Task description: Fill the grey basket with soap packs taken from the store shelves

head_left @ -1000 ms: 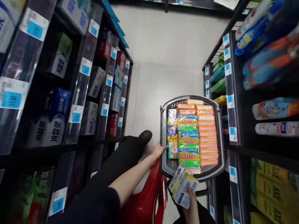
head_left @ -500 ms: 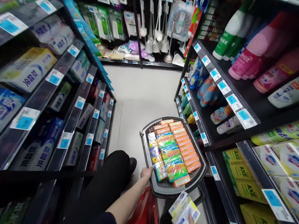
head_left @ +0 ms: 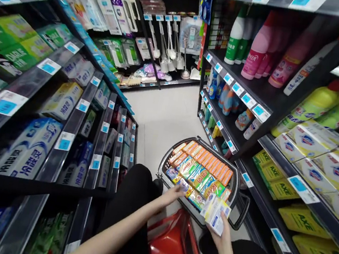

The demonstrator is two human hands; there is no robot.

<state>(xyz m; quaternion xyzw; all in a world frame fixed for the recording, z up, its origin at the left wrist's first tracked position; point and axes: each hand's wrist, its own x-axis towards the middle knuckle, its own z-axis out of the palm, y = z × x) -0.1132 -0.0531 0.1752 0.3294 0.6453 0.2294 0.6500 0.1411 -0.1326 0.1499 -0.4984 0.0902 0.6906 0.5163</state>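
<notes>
A grey-black shopping basket (head_left: 240, 184) sits on the floor in front of me, filled with rows of packs. Orange packs (head_left: 212, 161) line its far side, and green-and-blue wrapped packs (head_left: 202, 176) run through the middle. My left hand (head_left: 173, 195) reaches over the near-left rim, fingers stretched out by the small blue-and-yellow packs (head_left: 184, 184); whether it touches them I cannot tell. My right hand (head_left: 220, 232) grips white-and-yellow soap boxes (head_left: 216, 214) above the near-right rim.
A red plastic stool (head_left: 169, 246) stands between my knees. Toothpaste shelves (head_left: 65, 141) rise at the left. Shelves at the right carry bottles, white-and-yellow soap boxes (head_left: 325, 167) and yellow AXE packs (head_left: 305, 219). Cleaning tools (head_left: 167, 54) hang at the aisle's end.
My left hand has left the basket's rim and moved over the packs inside. The basket has turned. My right hand has brought the soap boxes up to its near edge.
</notes>
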